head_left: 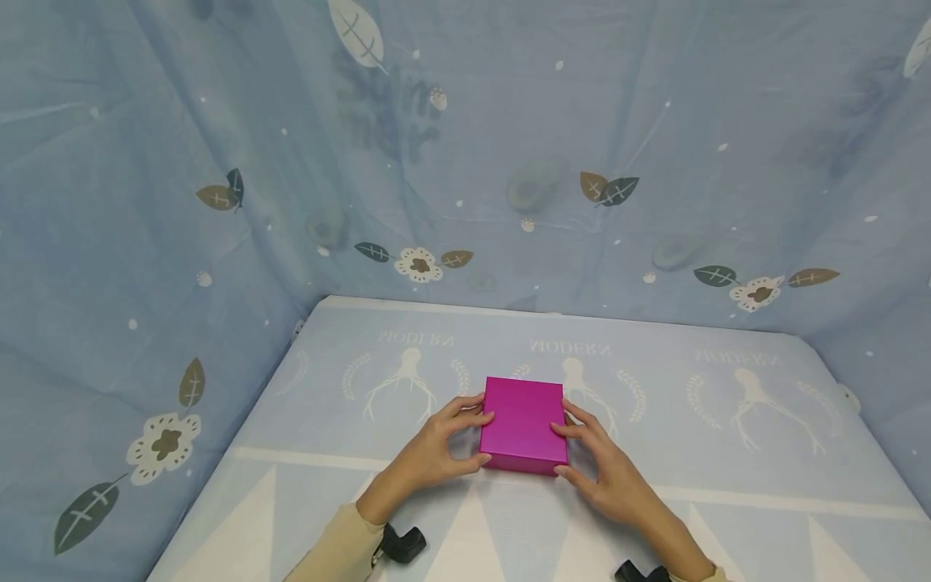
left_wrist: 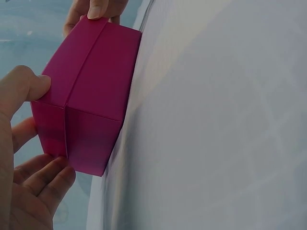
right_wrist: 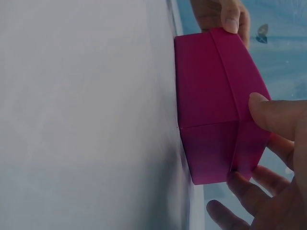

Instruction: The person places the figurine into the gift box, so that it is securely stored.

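A magenta lidded box [head_left: 523, 419] sits on the table, its lid fitted down over the base with a seam line round the sides. My left hand [head_left: 436, 443] holds the box at its left side. In the left wrist view its thumb [left_wrist: 39, 87] presses the lid's near face by the corner, and the other fingers reach along the side at the lid's lower edge. On the opposite side my right hand [head_left: 607, 469] holds the box the same way, with its thumb [right_wrist: 261, 108] on the lid [right_wrist: 247, 86] and fingertips at the seam. The box's far side is hidden.
The table [head_left: 727, 541] has a pale blue and white printed cover. A blue curtain [head_left: 465, 162] with leaf and flower prints hangs behind and at the left. Black wrist mounts [head_left: 403, 545] sit on both forearms, close over the table's near part.
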`<state>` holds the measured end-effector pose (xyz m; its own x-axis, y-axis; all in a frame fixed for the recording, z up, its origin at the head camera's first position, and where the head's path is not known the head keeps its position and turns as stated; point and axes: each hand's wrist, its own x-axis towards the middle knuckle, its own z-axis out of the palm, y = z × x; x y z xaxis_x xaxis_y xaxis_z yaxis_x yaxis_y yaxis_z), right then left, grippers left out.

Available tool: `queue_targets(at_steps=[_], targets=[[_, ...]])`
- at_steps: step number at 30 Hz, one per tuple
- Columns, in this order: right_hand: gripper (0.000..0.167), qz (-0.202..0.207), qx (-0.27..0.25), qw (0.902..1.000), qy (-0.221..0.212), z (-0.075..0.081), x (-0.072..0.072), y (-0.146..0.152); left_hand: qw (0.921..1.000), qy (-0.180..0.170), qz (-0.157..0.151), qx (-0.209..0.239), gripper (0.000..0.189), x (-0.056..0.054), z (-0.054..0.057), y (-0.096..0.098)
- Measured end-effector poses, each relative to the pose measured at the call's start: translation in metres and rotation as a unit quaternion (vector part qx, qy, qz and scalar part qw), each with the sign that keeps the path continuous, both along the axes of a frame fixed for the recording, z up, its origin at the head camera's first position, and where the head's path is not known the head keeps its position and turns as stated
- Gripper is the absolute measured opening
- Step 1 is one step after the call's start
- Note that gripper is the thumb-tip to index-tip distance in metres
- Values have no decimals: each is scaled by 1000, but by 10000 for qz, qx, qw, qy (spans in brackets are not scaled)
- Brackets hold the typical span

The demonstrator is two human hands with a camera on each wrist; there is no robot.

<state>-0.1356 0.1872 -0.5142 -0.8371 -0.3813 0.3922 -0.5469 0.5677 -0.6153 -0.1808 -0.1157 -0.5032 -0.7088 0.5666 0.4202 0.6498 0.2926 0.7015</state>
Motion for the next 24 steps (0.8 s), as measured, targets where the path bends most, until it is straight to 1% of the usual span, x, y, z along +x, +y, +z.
queue_targets(at_steps=[2, 6, 7, 12, 15, 19, 22, 24], targets=[[54, 3, 19, 10000, 25, 0, -1, 0, 10000, 77, -5, 48, 55, 0, 0, 1], [55, -4, 61, 10000, 43, 0, -1, 1, 9999, 64, -21, 84, 55, -1, 0, 0], [55, -7, 66, 10000, 37, 0, 0, 1, 9999, 89, -36, 85, 55, -3, -5, -1], [53, 2, 136, 9999, -53, 0, 0, 0, 9998, 179, -45, 81, 54, -3, -8, -3], [52, -39, 255, 9997, -26, -1, 1, 0, 9998, 175, -35, 49, 54, -2, -9, -3], [52, -134, 393, 9991, 109, -1, 2, 1, 9999, 78, 16, -131, 54, -1, -7, -2], [50, -150, 500, 9986, 113, 1, 2, 2, 9993, 110, 122, -343, 54, 0, -4, -1], [48, -161, 561, 9983, 51, 2, 1, 2, 9984, 212, 196, -480, 54, 1, -2, 0]])
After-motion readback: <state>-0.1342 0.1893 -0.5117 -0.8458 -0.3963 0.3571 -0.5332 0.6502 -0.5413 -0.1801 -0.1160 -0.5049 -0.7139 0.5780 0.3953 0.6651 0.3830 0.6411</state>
